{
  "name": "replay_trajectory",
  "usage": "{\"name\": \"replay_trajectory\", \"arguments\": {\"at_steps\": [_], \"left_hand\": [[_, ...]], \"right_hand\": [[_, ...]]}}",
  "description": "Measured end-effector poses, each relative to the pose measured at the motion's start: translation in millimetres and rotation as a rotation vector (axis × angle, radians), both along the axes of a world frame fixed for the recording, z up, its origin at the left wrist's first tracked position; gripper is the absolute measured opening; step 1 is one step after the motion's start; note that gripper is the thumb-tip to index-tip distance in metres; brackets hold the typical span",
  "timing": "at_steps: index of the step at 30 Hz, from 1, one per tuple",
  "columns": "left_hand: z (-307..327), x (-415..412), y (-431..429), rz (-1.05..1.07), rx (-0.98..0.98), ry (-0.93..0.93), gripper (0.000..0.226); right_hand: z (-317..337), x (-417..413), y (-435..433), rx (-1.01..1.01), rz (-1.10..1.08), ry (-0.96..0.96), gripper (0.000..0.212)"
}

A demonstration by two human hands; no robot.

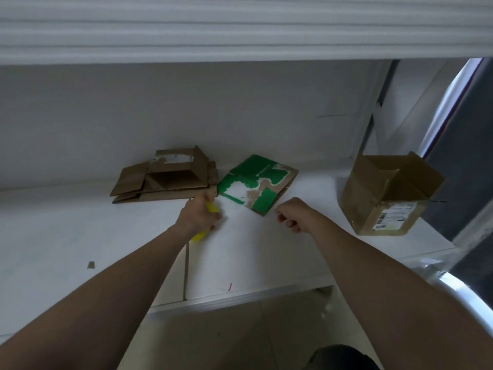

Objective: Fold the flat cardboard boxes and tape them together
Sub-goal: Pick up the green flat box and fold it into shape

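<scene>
Through the head camera we see a white work surface (pixel 66 225) set under a ribbed white panel (pixel 240 28).

Our left hand (pixel 198 214) grips a yellow plastic tool (pixel 198 236). The fingers are wrapped round its middle, so only the two ends show and we cannot tell what kind of tool it is. At twelve o'clock of this hand lies a pile of flattened brown cardboard boxes (pixel 165 180), and the knuckles reach its near edge.

At one o'clock of the left hand, just beside the pile, a flat cardboard sheet with torn green and white print (pixel 256 182) lies on the surface with a corner pointing towards us.

Our right hand (pixel 290 214) hovers just off that corner with the fingers curled in, and we see nothing in them.

At three o'clock of the right hand, well apart, a folded-up brown cardboard box with open flaps and a white label (pixel 386 201) stands tilted near the surface's right end, beside a grey metal upright (pixel 373 108).

At eight o'clock of the left hand a small brown cardboard scrap (pixel 91 265) lies alone. A narrow seam (pixel 186 265) splits the surface beneath the left forearm.
</scene>
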State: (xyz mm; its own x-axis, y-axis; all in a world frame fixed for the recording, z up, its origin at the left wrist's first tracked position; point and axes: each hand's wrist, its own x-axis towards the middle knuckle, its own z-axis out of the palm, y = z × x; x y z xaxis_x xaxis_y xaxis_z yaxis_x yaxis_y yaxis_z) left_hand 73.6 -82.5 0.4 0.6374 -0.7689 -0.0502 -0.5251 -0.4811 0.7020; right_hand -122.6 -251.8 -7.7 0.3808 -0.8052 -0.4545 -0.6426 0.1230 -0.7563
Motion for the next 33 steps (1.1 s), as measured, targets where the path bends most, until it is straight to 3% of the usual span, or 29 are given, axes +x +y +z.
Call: {"name": "replay_trajectory", "arguments": {"at_steps": [3,10,16,19,23,29,31,33], "left_hand": [[-11,6,-4,0.032,-0.058,0.096,0.040],[-23,20,-26,0.068,-0.058,0.026,0.059],[-15,21,-24,0.088,-0.128,0.135,0.045],[-11,11,-20,0.074,-0.140,0.154,0.046],[-10,5,-10,0.116,-0.237,0.181,0.043],[-8,-10,19,0.208,-0.416,0.410,0.032],[3,-20,31,0.239,-0.466,0.413,0.031],[24,-33,46,0.277,-0.520,0.421,0.032]], "right_hand": [[-7,3,-5,0.056,-0.046,-0.065,0.013],[-32,31,-27,0.255,-0.220,-0.354,0.010],[-36,65,-34,0.326,-0.441,-0.446,0.016],[-20,65,-26,0.223,-0.489,-0.468,0.026],[7,45,-10,-0.002,-0.341,-0.461,0.027],[60,15,16,-0.331,-0.118,-0.235,0.017],[84,5,35,-0.405,-0.042,-0.180,0.009],[105,-3,55,-0.464,0.031,-0.121,0.015]]}}
